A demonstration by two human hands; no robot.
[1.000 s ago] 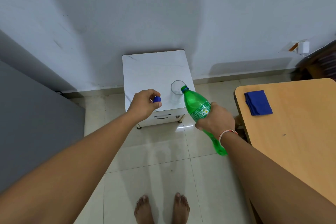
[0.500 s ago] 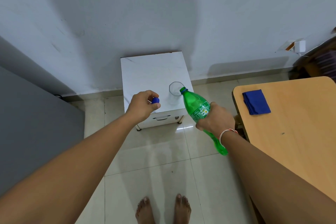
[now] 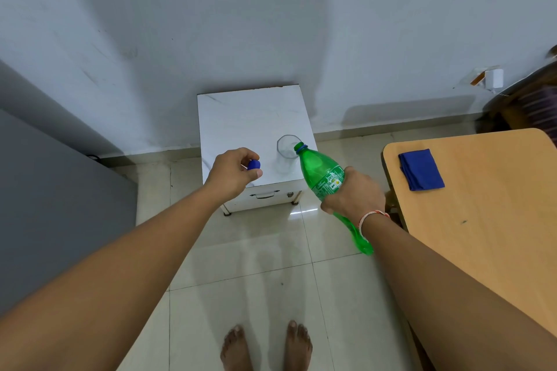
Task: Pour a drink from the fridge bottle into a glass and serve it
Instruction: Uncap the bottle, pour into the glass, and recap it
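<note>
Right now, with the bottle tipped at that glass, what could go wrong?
The green bottle is tilted in the right hand, its open mouth just at the rim of the clear glass; a small slip could send drink onto the white cabinet. The glass stands near the cabinet's front right corner, so a nudge might knock it off. The left hand pinches the blue cap and could drop it.
</note>
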